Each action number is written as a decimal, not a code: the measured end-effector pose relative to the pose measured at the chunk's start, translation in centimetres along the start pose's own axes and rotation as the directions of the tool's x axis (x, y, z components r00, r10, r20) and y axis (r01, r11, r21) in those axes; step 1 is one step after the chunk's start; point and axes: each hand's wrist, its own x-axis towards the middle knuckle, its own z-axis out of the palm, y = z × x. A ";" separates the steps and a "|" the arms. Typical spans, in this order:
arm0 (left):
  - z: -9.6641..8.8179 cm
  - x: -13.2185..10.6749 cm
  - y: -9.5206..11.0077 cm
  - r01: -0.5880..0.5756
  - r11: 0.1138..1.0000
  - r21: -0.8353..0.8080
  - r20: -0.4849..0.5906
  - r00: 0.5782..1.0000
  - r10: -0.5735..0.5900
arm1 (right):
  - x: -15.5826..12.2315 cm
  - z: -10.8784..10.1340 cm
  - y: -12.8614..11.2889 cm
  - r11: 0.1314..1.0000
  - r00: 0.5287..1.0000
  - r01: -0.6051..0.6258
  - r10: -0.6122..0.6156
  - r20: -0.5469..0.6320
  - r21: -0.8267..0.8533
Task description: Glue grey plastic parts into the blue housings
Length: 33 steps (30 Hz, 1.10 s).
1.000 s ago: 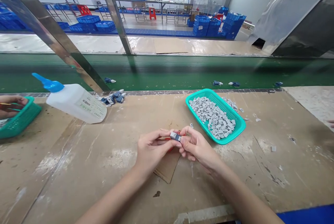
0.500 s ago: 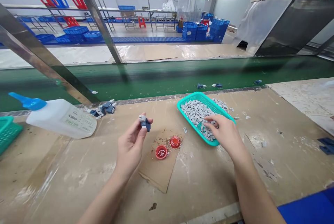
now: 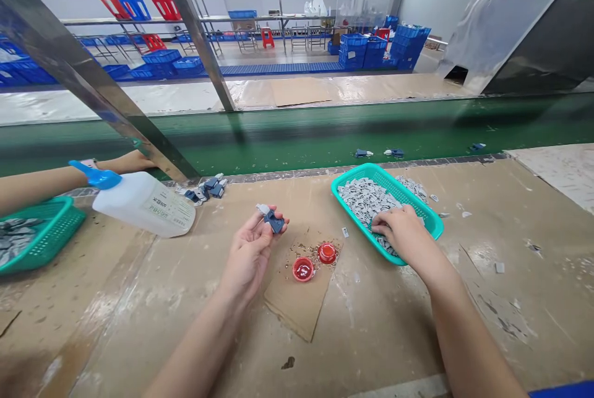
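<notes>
My left hand (image 3: 248, 255) is raised above a piece of brown cardboard (image 3: 297, 302), pinching a small blue-and-grey plastic part (image 3: 273, 220) between thumb and fingertips. My right hand (image 3: 403, 236) lies inside a teal plastic basket (image 3: 408, 212), its fingers down on a heap of small grey plastic pieces (image 3: 364, 197). Its fingers hide whether a piece is held. Two red caps (image 3: 303, 269) with red liquid inside sit on the cardboard, between my hands.
A white glue bottle (image 3: 145, 204) with a blue nozzle lies on the worn bench, beside a small pile of blue parts (image 3: 207, 188). A co-worker's arm (image 3: 37, 186) reaches past a second teal basket (image 3: 37, 234). A green conveyor belt (image 3: 325, 135) runs behind the bench.
My hands have come apart from their joined position above the cardboard. The left rose with the part; the right moved into the teal basket. A co-worker's arm has moved further in at left.
</notes>
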 end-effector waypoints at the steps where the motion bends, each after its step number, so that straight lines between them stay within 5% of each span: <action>1: -0.1 0.1 0.0 0.003 1.000 -0.009 -0.001 1.000 -0.004 | 0.0 -0.2 -0.2 1.000 1.000 0.000 0.001 -0.031 0.022; 7: -0.7 0.7 -0.5 -0.015 1.000 0.002 -0.059 0.998 0.015 | -1.9 -1.3 -4.1 0.884 0.962 -0.040 0.160 -0.221 0.466; 11: -1.0 1.0 -0.9 -0.024 1.000 -0.006 -0.098 0.995 0.023 | -3.7 -0.3 -7.6 0.611 0.985 -0.159 0.145 0.088 0.775; 14: -1.0 1.0 -1.0 -0.024 0.999 -0.021 -0.093 0.995 0.022 | -4.1 1.1 -8.8 0.517 0.956 -0.288 0.107 0.273 0.806; 26: -0.9 0.6 -1.6 -0.018 0.999 -0.034 -0.031 0.999 0.017 | -4.0 3.6 -8.6 0.437 0.953 -0.304 0.122 0.279 0.846; 33: -0.7 0.5 -1.6 -0.002 0.999 -0.044 -0.043 0.999 0.000 | -3.9 4.0 -8.6 0.524 0.963 -0.268 0.134 0.232 0.808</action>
